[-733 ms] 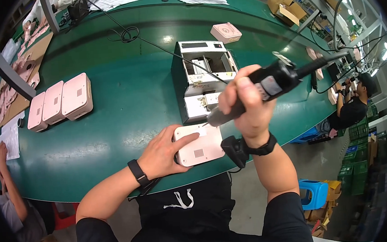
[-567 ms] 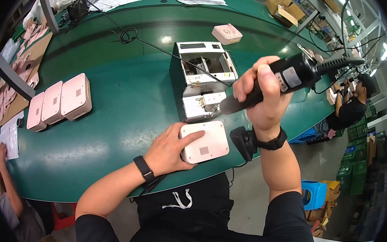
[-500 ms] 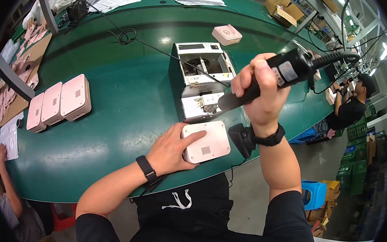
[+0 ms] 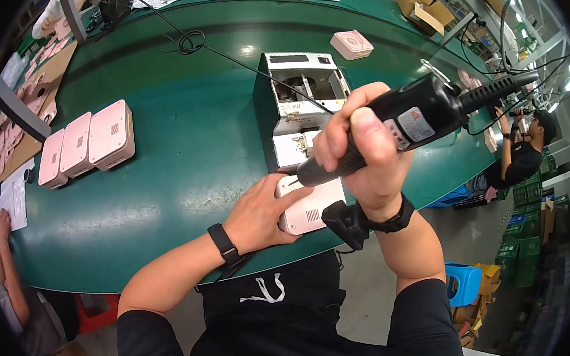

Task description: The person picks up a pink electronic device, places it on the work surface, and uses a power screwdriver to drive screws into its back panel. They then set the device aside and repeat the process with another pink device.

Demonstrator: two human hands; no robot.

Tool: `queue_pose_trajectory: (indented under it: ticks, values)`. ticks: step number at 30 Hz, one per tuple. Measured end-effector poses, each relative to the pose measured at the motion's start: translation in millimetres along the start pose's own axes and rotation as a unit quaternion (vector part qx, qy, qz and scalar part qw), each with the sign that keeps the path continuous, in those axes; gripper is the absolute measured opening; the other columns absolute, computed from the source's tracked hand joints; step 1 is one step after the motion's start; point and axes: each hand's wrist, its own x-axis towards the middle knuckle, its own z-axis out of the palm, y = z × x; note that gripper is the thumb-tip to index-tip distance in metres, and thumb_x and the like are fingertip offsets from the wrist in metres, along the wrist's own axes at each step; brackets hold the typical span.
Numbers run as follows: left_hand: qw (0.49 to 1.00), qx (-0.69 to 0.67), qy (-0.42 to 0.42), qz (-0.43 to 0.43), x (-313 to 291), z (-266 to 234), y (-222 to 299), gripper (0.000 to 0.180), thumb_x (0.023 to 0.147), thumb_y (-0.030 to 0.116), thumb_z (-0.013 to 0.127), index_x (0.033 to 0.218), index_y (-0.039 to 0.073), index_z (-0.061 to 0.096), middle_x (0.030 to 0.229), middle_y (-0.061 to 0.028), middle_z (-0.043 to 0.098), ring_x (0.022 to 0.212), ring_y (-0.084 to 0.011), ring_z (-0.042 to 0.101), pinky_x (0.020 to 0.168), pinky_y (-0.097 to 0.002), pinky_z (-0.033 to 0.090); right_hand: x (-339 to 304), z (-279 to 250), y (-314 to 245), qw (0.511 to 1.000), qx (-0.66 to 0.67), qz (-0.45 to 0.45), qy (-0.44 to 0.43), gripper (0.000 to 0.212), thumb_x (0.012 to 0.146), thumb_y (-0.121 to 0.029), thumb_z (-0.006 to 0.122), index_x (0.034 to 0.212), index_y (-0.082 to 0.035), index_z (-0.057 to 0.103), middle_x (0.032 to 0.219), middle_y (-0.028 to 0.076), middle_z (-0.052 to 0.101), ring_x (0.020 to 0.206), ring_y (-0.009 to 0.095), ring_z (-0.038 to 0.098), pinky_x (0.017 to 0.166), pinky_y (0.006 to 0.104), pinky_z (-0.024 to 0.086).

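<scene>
A small pale pink box (image 4: 316, 210) with rounded corners and a slotted vent lies flat at the table's near edge. My left hand (image 4: 251, 214) grips its left side, thumb across the top and fingers around the far left corner. In my right hand (image 4: 386, 173) is a black corded electric screwdriver (image 4: 420, 110), fist closed around its body. Its thin bit points down to the left, at the box's far left corner; I cannot tell whether it touches a screw. Behind the box stands a black-and-white screw feeder machine (image 4: 294, 122) with an open top, partly hidden by my right hand.
Three similar pink boxes (image 4: 111, 135) stand in a row on the left of the green table (image 4: 165, 187). Another pink box (image 4: 352, 44) sits beyond the machine. A black cable (image 4: 235, 60) hangs across the table. Co-workers are at the left and right edges.
My right hand has brought the screwdriver from the machine's front down and toward me, so its bit is now over the pink box. My left hand keeps its hold on the box.
</scene>
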Motion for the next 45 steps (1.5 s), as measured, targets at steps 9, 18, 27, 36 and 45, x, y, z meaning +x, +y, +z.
queue_pose_trajectory:
  ticks: [9, 18, 27, 36, 45]
  values:
    - [1.000, -0.011, -0.002, 0.012, -1, 6, -7, 0.087, 0.058, 0.024, 0.086, 0.137, 0.028, 0.052, 0.135, -0.0187, 0.045, 0.122, -0.0375, 0.048, 0.101, -0.0456, 0.046, -3, 12, 20, 1.000, -0.019, 0.015, -0.010, 0.016, 0.090, -0.013, 0.056, 0.089, -0.002, 0.044, 0.061, 0.009, 0.050, 0.049, 0.016, 0.047, 0.049, 0.0326, 0.044]
    - [0.999, -0.007, 0.016, 0.033, -1, 8, -10, 0.086, 0.057, 0.024, 0.087, 0.136, 0.028, 0.054, 0.132, -0.0196, 0.047, 0.119, -0.0378, 0.050, 0.100, -0.0449, 0.046, -5, 11, 23, 1.000, -0.017, -0.002, -0.018, 0.015, 0.090, -0.013, 0.056, 0.091, -0.002, 0.046, 0.061, 0.009, 0.050, 0.049, 0.016, 0.047, 0.048, 0.0321, 0.045]
    - [0.999, 0.022, 0.023, -0.015, -30, -26, -15, 0.078, 0.060, 0.028, 0.086, 0.133, 0.023, 0.058, 0.125, -0.0164, 0.050, 0.111, -0.0367, 0.055, 0.093, -0.0429, 0.049, 14, -28, -5, 0.991, -0.054, -0.101, 0.070, 0.015, 0.093, -0.017, 0.053, 0.094, -0.003, 0.050, 0.061, 0.008, 0.050, 0.047, 0.017, 0.047, 0.048, 0.0339, 0.045]
    - [0.998, 0.038, 0.034, -0.022, -32, -27, -19, 0.078, 0.059, 0.026, 0.086, 0.132, 0.026, 0.058, 0.122, -0.0149, 0.050, 0.107, -0.0348, 0.057, 0.089, -0.0410, 0.051, 9, -33, 2, 0.994, -0.061, -0.021, 0.084, 0.017, 0.094, -0.021, 0.052, 0.095, -0.004, 0.049, 0.061, 0.007, 0.050, 0.046, 0.017, 0.046, 0.049, 0.0350, 0.043]
    - [0.998, 0.041, 0.045, -0.023, -31, -26, -21, 0.079, 0.058, 0.025, 0.087, 0.131, 0.026, 0.058, 0.121, -0.0149, 0.051, 0.106, -0.0348, 0.058, 0.089, -0.0408, 0.051, -45, -38, -9, 0.998, -0.050, 0.007, 0.037, 0.024, 0.095, -0.028, 0.048, 0.101, -0.006, 0.046, 0.061, 0.006, 0.047, 0.047, 0.015, 0.044, 0.051, 0.0337, 0.042]
